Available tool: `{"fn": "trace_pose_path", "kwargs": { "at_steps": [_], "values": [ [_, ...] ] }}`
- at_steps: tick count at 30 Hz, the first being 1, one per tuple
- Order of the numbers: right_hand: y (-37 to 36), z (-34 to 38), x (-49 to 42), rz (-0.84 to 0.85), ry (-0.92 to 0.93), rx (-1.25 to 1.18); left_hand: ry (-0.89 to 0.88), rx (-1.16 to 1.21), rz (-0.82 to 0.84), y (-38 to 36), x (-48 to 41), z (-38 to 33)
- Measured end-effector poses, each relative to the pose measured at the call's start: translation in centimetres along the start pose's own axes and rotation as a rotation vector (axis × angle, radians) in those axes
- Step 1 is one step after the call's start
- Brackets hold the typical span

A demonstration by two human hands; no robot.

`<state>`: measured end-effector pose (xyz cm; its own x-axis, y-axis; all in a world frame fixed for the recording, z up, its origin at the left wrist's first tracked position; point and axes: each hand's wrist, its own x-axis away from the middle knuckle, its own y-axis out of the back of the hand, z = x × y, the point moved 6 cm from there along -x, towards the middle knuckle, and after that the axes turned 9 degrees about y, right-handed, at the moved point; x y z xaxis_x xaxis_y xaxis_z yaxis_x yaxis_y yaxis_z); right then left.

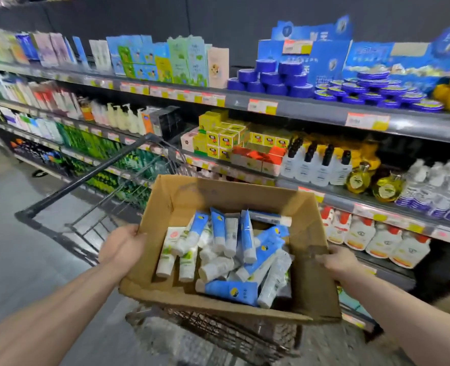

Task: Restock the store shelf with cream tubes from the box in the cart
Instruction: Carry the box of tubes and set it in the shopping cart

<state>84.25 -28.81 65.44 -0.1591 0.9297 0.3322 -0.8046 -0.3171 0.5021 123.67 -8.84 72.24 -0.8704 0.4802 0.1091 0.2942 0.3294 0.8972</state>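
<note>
**Item:** cardboard box [181, 199], open-topped, flaps up; held at the near end of the wire cart [86, 175], base over the cart's mesh; whether it rests there or is lifted clear cannot be told.

**Contents:** cream tubes [245, 233], loose and heaped; some blue and white, some white with green print; caps pointing every way; all inside the box, none on a tier.

**Left hand** [123, 247]: grip closed on the box's left wall; fingertips hidden by the cardboard.

**Right hand** [337, 260]: grip closed on the right wall; fingers partly hidden likewise.

**Reason for the hold, as judged:** the box is wide and soft-walled; one hand on each side keeps it level, so the loose tubes do not slide to a corner or spill.

**Shelf** [311, 112]: store shelving just beside the cart on the right, several tiers; price tags [262, 106] along the edges; blue tins [276, 77] stacked on the top tier; yellow cartons [224, 138] and pump bottles [316, 165] on the tier below; cart stands close alongside, probably so stock has a short reach from box to tier.

**Status, as judged:** early; box full; both hands occupied by it; one must come free before a tube can go up; the slot meant for these tubes is not identifiable, the view being blurred.
</note>
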Motion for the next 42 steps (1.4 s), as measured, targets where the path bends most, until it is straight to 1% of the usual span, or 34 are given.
{"fn": "trace_pose_path", "kwargs": {
  "at_steps": [3,4,7,13,15,21,24,28,34,37,39,42],
  "values": [
    [-1.2,-1.4,-3.7,0.010,-0.075,0.043,0.002,-0.029,0.020,-2.0,-3.3,-1.1],
    [-1.6,-1.7,-4.3,0.024,-0.101,0.072,0.014,-0.058,0.038,-2.8,-4.5,-1.3],
    [-3.1,-1.3,-4.6,-0.013,-0.163,0.067,0.037,-0.096,0.097,-5.6,-8.4,-1.2],
    [-6.9,-2.4,-5.4,-0.087,-0.297,0.128,-0.120,-0.203,0.192,-11.2,-15.9,-1.9],
    [-8.2,-2.8,-5.7,-0.128,-0.335,0.157,-0.146,-0.205,0.245,-12.9,-18.2,-2.0],
    [-12.7,-4.8,-6.0,-0.216,-0.480,0.116,-0.206,-0.259,0.404,-18.5,-23.8,-1.8],
    [-14.2,-6.1,-5.8,-0.237,-0.548,0.094,-0.170,-0.228,0.497,-21.3,-24.5,-1.4],
    [-15.8,-8.5,-6.6,-0.222,-0.596,0.066,-0.090,-0.268,0.569,-24.9,-24.3,0.1],
    [-18.7,-13.2,-9.7,-0.183,-0.656,0.069,0.030,-0.225,0.667,-30.3,-24.1,2.6],
    [-20.4,-15.4,-11.2,-0.159,-0.653,0.084,0.112,-0.175,0.691,-32.7,-24.0,3.7],
    [-21.3,-16.9,-12.0,-0.172,-0.678,0.066,0.152,-0.143,0.688,-34.3,-23.9,4.3],
    [-22.4,-19.2,-13.0,-0.177,-0.708,0.068,0.143,-0.223,0.676,-36.9,-24.4,5.5]
  ]
}}
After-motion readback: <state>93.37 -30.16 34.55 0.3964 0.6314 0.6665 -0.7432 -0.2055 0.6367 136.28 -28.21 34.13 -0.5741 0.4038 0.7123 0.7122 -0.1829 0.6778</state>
